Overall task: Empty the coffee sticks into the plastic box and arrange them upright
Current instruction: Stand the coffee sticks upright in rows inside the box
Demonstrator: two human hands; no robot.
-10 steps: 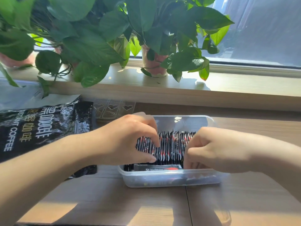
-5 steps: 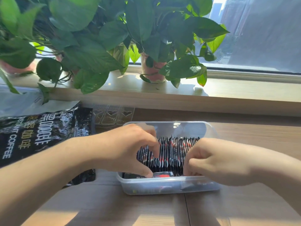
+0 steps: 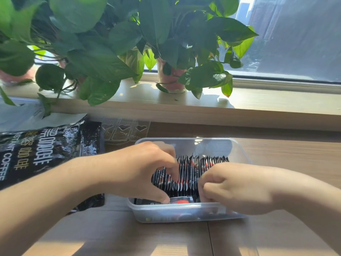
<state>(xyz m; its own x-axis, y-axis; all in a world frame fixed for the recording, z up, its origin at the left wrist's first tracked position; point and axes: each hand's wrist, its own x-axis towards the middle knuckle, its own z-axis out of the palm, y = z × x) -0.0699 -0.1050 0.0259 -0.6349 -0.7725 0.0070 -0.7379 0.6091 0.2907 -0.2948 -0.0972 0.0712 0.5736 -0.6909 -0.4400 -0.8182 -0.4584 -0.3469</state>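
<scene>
Bare desk spreads on the near side of the plastic box. Inside, coffee sticks stand upright in a row, with one flat against the near wall. The left hand and right hand, apart, clamp the row's ends. Free space shows along the box's far wall. A coffee bag lies to the left.

Left hand and right hand close together (fingers curled downward).
</scene>
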